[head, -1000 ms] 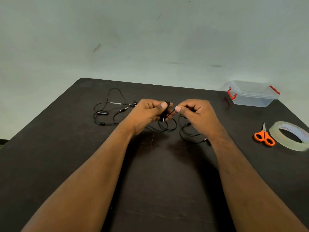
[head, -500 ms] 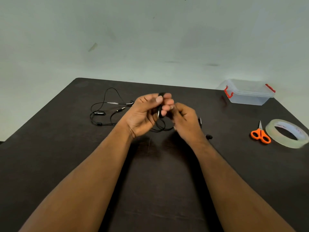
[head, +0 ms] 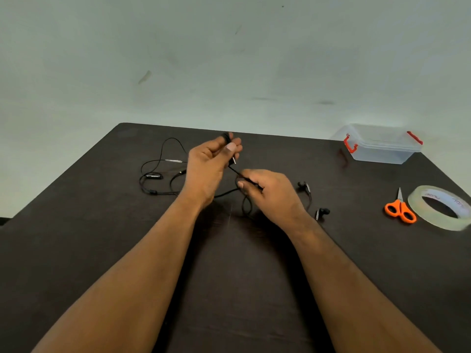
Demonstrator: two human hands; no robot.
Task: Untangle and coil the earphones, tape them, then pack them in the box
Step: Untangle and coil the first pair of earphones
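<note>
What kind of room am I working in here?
Probably a bare indoor workspace, not a home: a dark table pushed toward a plain scuffed wall, holding only task items such as the tape roll and scissors.

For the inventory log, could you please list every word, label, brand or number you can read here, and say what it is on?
Nothing can be read for certain.
Tape roll: reddish printing on the inner ring, too blurred to read.
Remote on the spare earphone cable: a pale mark, too small to read.
Box: no text visible.
Scissors: no text visible.
</note>
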